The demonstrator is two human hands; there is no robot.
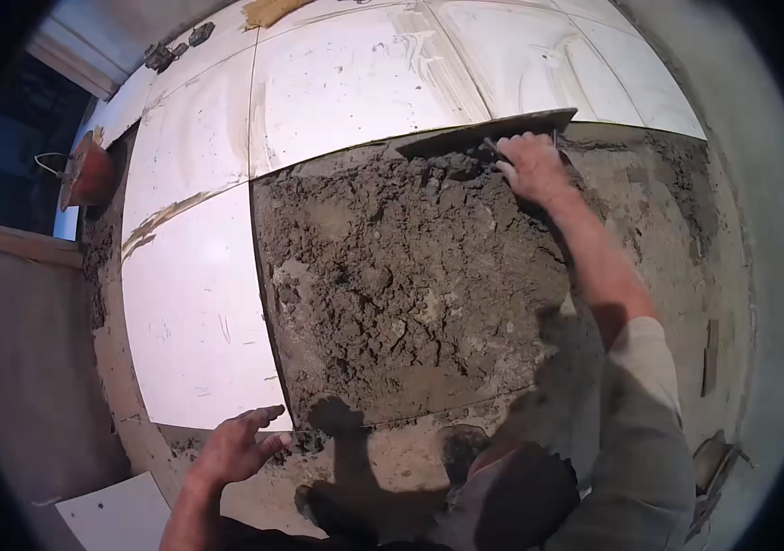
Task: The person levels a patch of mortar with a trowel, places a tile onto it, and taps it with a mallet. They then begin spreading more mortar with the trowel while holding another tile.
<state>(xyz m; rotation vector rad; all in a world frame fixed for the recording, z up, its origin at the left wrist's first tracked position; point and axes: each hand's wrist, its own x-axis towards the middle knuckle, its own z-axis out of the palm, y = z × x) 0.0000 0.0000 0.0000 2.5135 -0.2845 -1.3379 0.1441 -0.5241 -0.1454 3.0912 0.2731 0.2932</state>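
Observation:
My right hand (533, 167) is closed round the handle of a long flat trowel (493, 131), whose blade lies along the edge of the white tiles at the top of the mortar. Rough, lumpy grey mortar (410, 285) covers the floor between the tiles and my body. My left hand (238, 446) has its fingers apart and holds nothing; it is at the lower right corner of a white tile (199, 321). The trowel's handle is mostly hidden by my fingers.
A red bucket (91, 174) with a wire handle stands at the upper left. Dark lumps (164, 57) lie on the far tiles. A loose white tile (117, 514) is at the lower left. A grey wall (768, 230) runs along the right.

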